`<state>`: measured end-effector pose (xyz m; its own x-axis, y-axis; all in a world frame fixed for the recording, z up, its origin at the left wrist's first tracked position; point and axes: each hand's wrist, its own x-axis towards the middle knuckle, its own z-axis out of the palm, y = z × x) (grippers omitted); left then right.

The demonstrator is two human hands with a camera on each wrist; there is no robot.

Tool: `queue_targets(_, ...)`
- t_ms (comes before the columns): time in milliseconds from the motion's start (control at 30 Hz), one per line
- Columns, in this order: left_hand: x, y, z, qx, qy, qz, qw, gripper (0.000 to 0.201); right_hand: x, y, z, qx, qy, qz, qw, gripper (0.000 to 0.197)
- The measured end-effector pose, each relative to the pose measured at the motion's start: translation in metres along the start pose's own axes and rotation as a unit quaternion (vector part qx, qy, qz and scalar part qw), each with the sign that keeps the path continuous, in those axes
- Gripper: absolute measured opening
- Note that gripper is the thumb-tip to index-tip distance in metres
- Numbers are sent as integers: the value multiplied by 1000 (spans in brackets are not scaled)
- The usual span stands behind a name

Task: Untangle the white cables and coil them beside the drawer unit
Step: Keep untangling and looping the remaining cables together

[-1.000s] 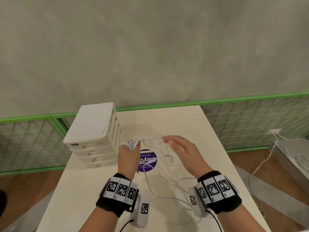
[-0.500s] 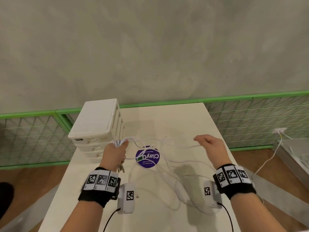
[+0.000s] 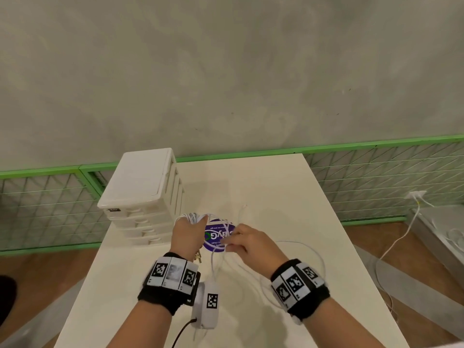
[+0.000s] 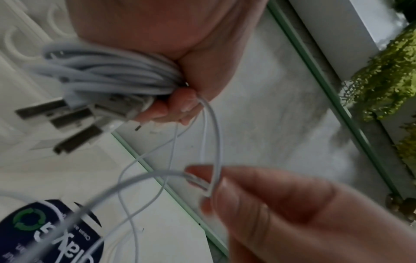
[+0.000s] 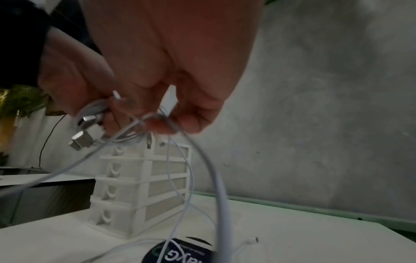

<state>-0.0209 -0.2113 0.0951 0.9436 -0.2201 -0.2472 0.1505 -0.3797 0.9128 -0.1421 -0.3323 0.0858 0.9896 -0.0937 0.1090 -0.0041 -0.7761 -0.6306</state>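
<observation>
Above the table, my left hand is clenched round a bundle of thin white cable loops, with three flat metal USB plugs sticking out below the fist. Just to its right, my right hand pinches a single strand of thin white cable between thumb and fingertips, close enough to the left hand that the strand runs straight from one to the other.

Outward from the hands: slack white cable sags in wide curves onto the pale rectangular table. One free end with a small connector lies further back on the table. A round dark-blue sticker sits under the hanging strands. The white plastic drawer unit, four drawers stacked, stands just left of my left hand.

Progress, as judged: part of the coiling is done, several turns are gathered in the left fist. Left to do: wind in the slack on the table, clear any crossings, set the coil down beside the drawer unit.

Unclear: how many separate cables there are beyond the three plugs; whether the loose curves are knotted or merely overlapping. Both wrist views are blurred, and my right forearm hides part of the slack.
</observation>
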Motion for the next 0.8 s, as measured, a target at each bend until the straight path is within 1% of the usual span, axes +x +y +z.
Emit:
queue_targets(67, 2, -1, -7, 7, 3, 10, 1000, 27, -2, 11, -5, 84, 44, 7, 995, 20)
queue_targets(100, 2, -3, -11, 12, 7, 8, 1000, 27, -2, 16, -12, 137, 86, 22, 987, 18)
queue_targets(133, 3, -6, -15, 17, 15, -1, 1000, 28, -2, 23, -20, 185, 143, 46, 971, 17)
queue_targets(167, 5, -10, -20, 22, 26, -14, 999, 30, -2, 32, -29, 222, 209, 77, 949, 17)
queue_targets(200, 7, -12, -26, 27, 37, -29, 999, 31, -3, 41, -39, 238, 274, 123, 924, 18)
queue_targets(233, 10, -15, -31, 33, 45, -40, 998, 31, -6, 54, -49, 229, 330, 182, 897, 17)
queue_targets(267, 12, -18, -36, 43, 53, -44, 997, 31, -11, 69, -56, 196, 371, 250, 872, 16)
queue_targets(300, 13, -20, -39, 49, 57, -46, 996, 31, -17, 83, -61, 154, 389, 316, 852, 17)
queue_targets(333, 12, -21, -39, 53, 58, -46, 996, 31, -21, 94, -64, 104, 379, 368, 843, 20)
queue_targets(367, 12, -22, -37, 54, 54, -45, 996, 31, -22, 96, -63, 52, 353, 392, 848, 24)
queue_targets(400, 10, -21, -32, 54, 48, -44, 996, 31, -20, 93, -59, 7, 330, 373, 867, 28)
queue_targets(433, 7, -21, -25, 50, 36, -41, 997, 30, -17, 84, -54, -25, 326, 311, 892, 33)
queue_targets(467, 3, -20, -17, 42, 24, -30, 998, 29, -12, 71, -48, -33, 326, 225, 918, 38)
queue_targets(500, 0, -17, -9, 33, 11, -16, 999, 28, -8, 52, -44, -15, 299, 146, 943, 42)
queue_targets(533, -4, -14, -2, 29, -1, -1, 1000, 27, -5, 32, -41, 16, 234, 92, 968, 44)
queue_targets(567, -6, -11, 2, 31, -9, 11, 999, 28, -3, 15, -36, 45, 135, 73, 987, 49)
queue_targets(600, -7, -9, 6, 34, -10, 21, 999, 30, -2, 1, -29, 68, 23, 85, 994, 57)
queue_targets(633, -7, -8, 6, 34, -7, 21, 999, 31, -2, -9, -22, 85, -60, 109, 989, 62)
queue_targets(667, -7, -7, 6, 29, -1, 24, 999, 32, -3, -13, -16, 100, -91, 127, 983, 60)
queue_targets(700, -5, -7, 4, 23, 3, 27, 999, 32, -4, -13, -13, 116, -74, 131, 982, 52)
queue_targets(767, -2, -7, -3, 13, 16, 24, 1000, 29, -2, 0, -14, 136, 32, 129, 982, 32)
queue_targets(800, 1, -8, -9, 10, 30, 18, 999, 29, -1, 12, -18, 133, 88, 137, 978, 25)
